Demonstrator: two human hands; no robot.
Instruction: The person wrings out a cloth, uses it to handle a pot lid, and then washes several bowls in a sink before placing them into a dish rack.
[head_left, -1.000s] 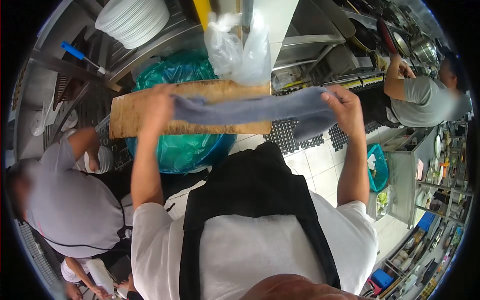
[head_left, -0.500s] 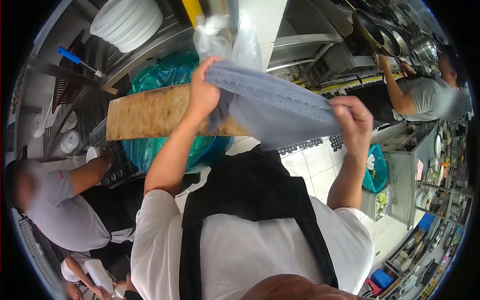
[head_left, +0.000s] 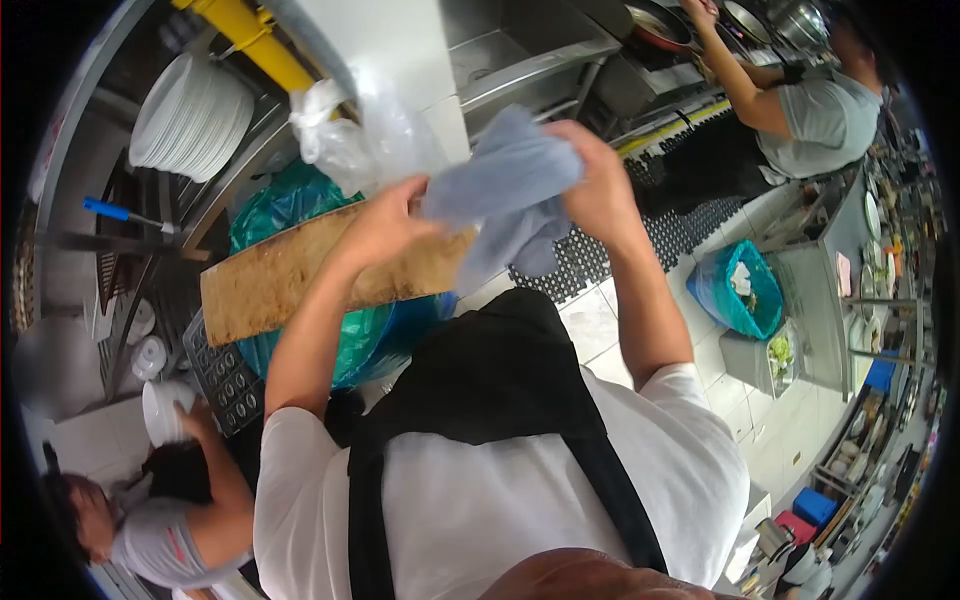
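Left hand (head_left: 385, 225): closed on grey cloth (head_left: 505, 185), upper centre of frame.
Right hand (head_left: 600, 185): gripping the cloth's other side, bunched.
Below cloth: wooden board (head_left: 290, 275), green bin (head_left: 290, 205).

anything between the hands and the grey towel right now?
No. Both the left hand and the right hand grip the grey towel directly, bunched between them above the wooden board. Nothing visible intervenes.

wooden board (head_left: 290, 275) ahead, bin (head_left: 330, 330) beneath
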